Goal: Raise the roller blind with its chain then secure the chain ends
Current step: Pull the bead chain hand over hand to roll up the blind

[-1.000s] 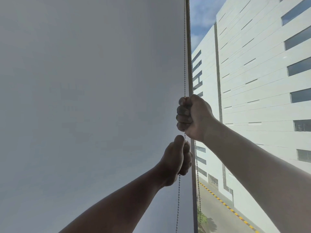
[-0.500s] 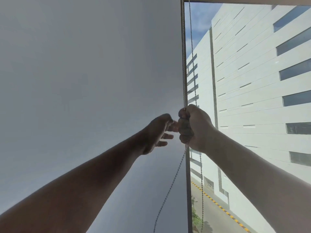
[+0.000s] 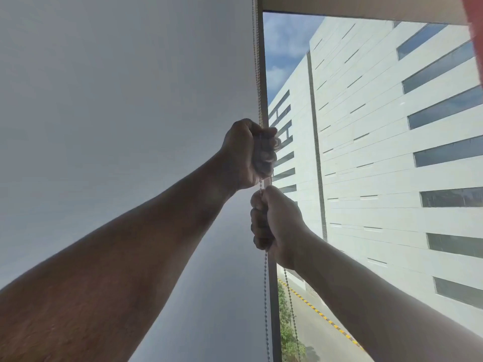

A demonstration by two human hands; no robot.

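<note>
Head view shows me both hands stacked on the bead chain (image 3: 266, 296) at the right edge of the roller blind (image 3: 125, 100), which fills the left half of the frame. My left hand (image 3: 248, 152) is the upper one: the forearm reaches up from the lower left corner, wrist slightly bent, and its fingers (image 3: 269, 150) are curled into a tight fist around the chain, which enters the fist from above. My right hand (image 3: 277, 223) sits just below it, nearly touching, with the arm coming in from the lower right corner; its fingers (image 3: 257, 218) are also wrapped fully closed on the chain, knuckles facing left. Below the right fist two strands hang down, one on each side of the vertical window frame (image 3: 274, 309). Above the hands the chain runs straight up along the frame toward the top edge. Through the glass on the right I see a white building (image 3: 379, 152) and a road (image 3: 326, 333) below.
</note>
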